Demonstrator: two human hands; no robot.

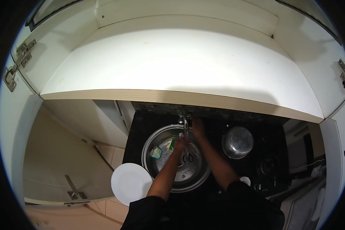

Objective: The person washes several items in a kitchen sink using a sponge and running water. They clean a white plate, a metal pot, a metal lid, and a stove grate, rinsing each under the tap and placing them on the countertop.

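Note:
Under the metal faucet (185,123), my left hand (179,144) is closed around a small brush with a pinkish-red part; its bristles show at the fingers. Beside that hand a green and yellow sponge (172,144) shows in the round steel sink (158,175). My right hand (197,126) is at the faucet's right side, near its handle; its fingers are dark and unclear. Water runs from the spout. Black-handled scissors (188,157) lie in the basin, with other utensils partly hidden above them. A green and white packet (155,152) rests at the basin's left.
A white plate (131,184) sits at the sink's lower left. On the black counter to the right stand a metal pot (237,142) and a small white dish (245,180). An open cabinet's white shelf (172,63) juts out above, with its front edge (149,94) over the counter.

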